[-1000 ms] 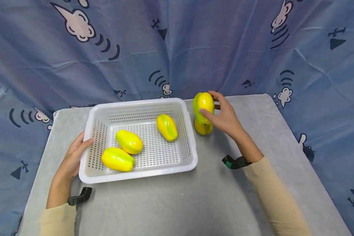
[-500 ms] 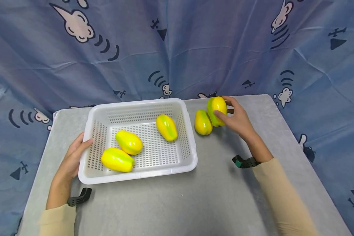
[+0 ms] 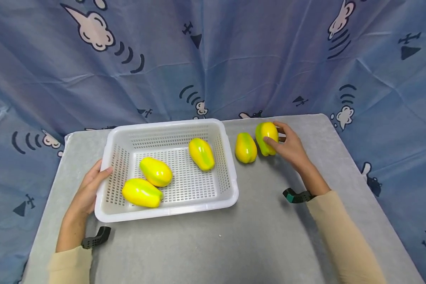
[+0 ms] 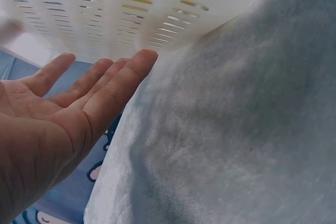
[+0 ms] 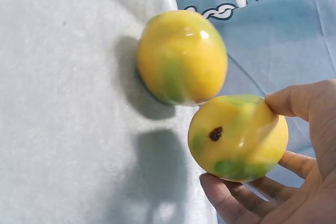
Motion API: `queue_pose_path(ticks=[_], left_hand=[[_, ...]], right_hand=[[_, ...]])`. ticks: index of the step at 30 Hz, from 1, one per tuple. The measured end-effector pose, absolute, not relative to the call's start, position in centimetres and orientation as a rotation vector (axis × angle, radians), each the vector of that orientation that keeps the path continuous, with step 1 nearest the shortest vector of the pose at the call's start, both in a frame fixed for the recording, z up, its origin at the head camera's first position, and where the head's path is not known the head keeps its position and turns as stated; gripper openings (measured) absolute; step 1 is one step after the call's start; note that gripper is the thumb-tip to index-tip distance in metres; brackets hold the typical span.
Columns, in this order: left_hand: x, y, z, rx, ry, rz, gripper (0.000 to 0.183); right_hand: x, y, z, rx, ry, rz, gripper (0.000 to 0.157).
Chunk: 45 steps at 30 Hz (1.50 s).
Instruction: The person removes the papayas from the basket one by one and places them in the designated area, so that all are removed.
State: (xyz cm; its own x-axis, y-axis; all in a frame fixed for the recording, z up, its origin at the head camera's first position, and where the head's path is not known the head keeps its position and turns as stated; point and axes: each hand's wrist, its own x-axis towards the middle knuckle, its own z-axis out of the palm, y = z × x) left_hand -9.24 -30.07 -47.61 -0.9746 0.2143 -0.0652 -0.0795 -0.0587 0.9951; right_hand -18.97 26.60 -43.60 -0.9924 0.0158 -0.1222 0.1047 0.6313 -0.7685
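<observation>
My left hand (image 3: 88, 189) holds the left end of a white plastic basket (image 3: 170, 211), thumb over the rim. In the left wrist view its fingers (image 4: 113, 85) lie nearly straight against the slotted outer wall. With thumb and fingers on either side, my right hand (image 3: 291, 148) grips a yellow-green papaya (image 3: 267, 136) to the right of the basket. Its brown-spotted end (image 5: 239, 137) faces the right wrist camera; whether it touches the table cannot be told. Close on its left, a second papaya (image 3: 246, 148) stands on the table.
Inside the basket lie three more papayas: one at the right (image 3: 201, 154), one left of centre (image 3: 156, 171), one at the front left (image 3: 142, 192). A grey cloth covers the table (image 3: 213, 252). Behind it hangs a blue patterned curtain (image 3: 227, 59).
My right hand has carried its papaya right and towards me, from above the standing papaya to beside it. The left hand and basket have stayed put.
</observation>
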Motion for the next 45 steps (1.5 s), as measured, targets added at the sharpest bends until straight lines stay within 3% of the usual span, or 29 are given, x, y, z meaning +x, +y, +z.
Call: queue_pose_path(ticks=[45], left_hand=[[-9.2,-30.1,-47.7,0.101,2.022,2.124,0.063]], right_hand=[[-19.5,26.0,-46.5,0.123,2.748,-1.148,0.089]])
